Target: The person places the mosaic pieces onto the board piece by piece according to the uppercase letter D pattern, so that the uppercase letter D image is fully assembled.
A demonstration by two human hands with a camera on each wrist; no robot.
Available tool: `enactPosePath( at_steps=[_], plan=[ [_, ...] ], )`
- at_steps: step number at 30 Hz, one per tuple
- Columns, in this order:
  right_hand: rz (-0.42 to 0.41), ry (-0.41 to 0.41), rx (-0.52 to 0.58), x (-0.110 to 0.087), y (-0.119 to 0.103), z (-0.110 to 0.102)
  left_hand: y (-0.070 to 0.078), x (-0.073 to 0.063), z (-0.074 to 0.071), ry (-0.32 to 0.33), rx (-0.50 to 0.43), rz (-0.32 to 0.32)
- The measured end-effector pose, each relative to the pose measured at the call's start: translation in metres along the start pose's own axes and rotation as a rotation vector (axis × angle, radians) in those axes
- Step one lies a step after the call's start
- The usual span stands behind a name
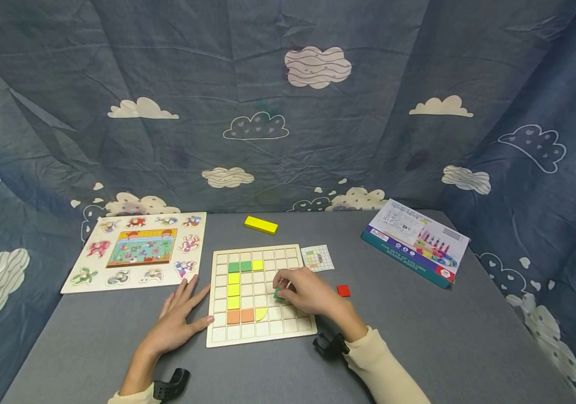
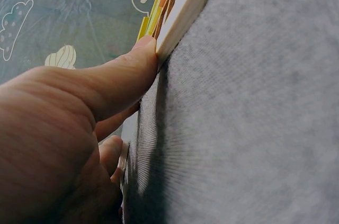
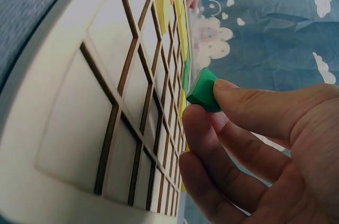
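Observation:
A wooden grid board (image 1: 222, 335) lies in the middle of the table, with green, yellow and orange tiles in some squares. A yellow quarter-round tile (image 1: 260, 314) sits beside the orange tiles (image 1: 240, 316). Above the board's right half, my right hand (image 1: 308, 292) pinches a small green tile (image 3: 204, 92) between thumb and fingers; its full outline is partly covered. My left hand (image 1: 179, 320) rests spread on the table at the board's left side. In the left wrist view its thumb (image 2: 127, 70) touches the board's edge.
A printed pattern card (image 1: 318, 258) lies at the board's upper right corner. A red tile (image 1: 343, 290) is right of the right hand. Behind the board lies a yellow block (image 1: 261, 225). A sea-animal puzzle board (image 1: 83, 261) stands left, a box (image 1: 414, 241) right.

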State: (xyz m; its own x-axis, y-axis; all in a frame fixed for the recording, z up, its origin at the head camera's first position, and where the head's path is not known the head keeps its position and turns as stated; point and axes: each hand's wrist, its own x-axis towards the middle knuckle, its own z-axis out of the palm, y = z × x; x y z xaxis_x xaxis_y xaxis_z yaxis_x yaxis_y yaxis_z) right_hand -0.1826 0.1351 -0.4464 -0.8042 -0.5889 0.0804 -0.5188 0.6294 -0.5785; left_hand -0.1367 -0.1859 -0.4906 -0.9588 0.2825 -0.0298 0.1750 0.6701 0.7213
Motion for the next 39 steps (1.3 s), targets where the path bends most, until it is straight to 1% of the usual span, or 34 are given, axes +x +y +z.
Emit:
enactPosePath(
  at_steps=[9, 15, 19, 26, 33, 39],
  plan=[
    [0.0, -0.023, -0.004, 0.004, -0.002, 0.005, -0.002, 0.0, 0.001, 0.001, 0.004, 0.001],
    [-0.043, -0.006, -0.014, 0.006, -0.002, 0.007, -0.001, 0.001, 0.0, 0.001, 0.009, 0.001],
    [-0.05, -0.008, -0.023, 0.007, -0.001, 0.009, 0.0, 0.001, 0.0, -0.001, 0.005, -0.003],
    [-0.038, -0.021, -0.02, 0.008, -0.001, 0.009, 0.002, 0.0, -0.001, -0.005, 0.013, -0.013],
    [-0.044, -0.041, -0.011, 0.009, 0.001, 0.011, 0.003, -0.002, -0.002, -0.01, 0.011, -0.019],
    [-0.017, -0.026, 0.0, 0.009, 0.0, 0.011, 0.003, -0.002, -0.002, -0.009, 0.006, -0.01]
  ],
)
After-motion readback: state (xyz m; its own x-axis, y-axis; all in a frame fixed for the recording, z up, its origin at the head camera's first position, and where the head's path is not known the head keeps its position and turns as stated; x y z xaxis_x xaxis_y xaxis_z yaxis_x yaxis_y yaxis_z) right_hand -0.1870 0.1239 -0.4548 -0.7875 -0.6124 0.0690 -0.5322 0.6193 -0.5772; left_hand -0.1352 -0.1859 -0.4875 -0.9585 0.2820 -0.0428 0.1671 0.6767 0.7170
